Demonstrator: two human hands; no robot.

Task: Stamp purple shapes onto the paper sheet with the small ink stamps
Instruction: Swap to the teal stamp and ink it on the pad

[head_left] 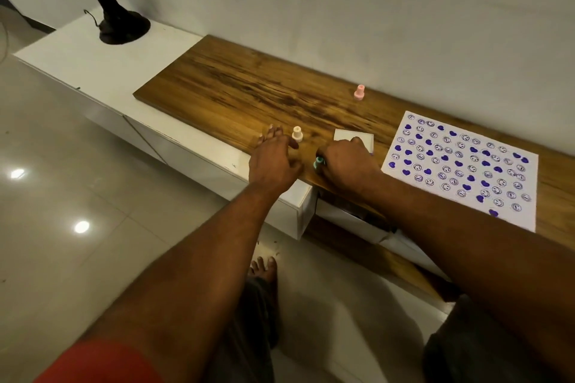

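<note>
Our right hand [347, 166] curls round the teal stamp [319, 162] just beside the pad [357, 135], probably to ink it for the paper [460, 162], while our left hand [273, 160] rests open near the cream stamp [297, 133].

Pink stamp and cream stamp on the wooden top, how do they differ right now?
The pink stamp is pale pink, the cream stamp off-white. The pink stamp stands far back near the wall, away from both hands; the cream stamp stands nearer the front edge, right beside the left hand. Both stand upright, unheld, with the same knobbed shape.
</note>
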